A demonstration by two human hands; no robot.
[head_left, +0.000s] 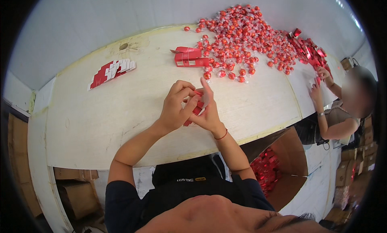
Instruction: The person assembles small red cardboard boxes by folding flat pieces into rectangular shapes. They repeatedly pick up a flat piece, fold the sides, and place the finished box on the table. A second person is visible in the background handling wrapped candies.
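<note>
Over the middle of the table, both of my hands meet around a small red carton [197, 108], partly hidden by my fingers. My left hand [176, 106] has its fingers bent in at the carton's upper end. My right hand [209, 114] grips it from the other side, thumb across the front and index finger pointing up. Just beyond them lie red cartons [192, 59], one with a raised flap. Next to these, a large heap of candies in red and clear twist wrappers [246, 33] spreads toward the back wall.
At the left, a fanned row of flat red and white cartons [112, 73] lies on the white table [100, 120]. A co-worker [338, 116] handles something red at the right, near shiny red pieces [310, 51]. Below the front edge, a cardboard box [290, 152] holds red packs.
</note>
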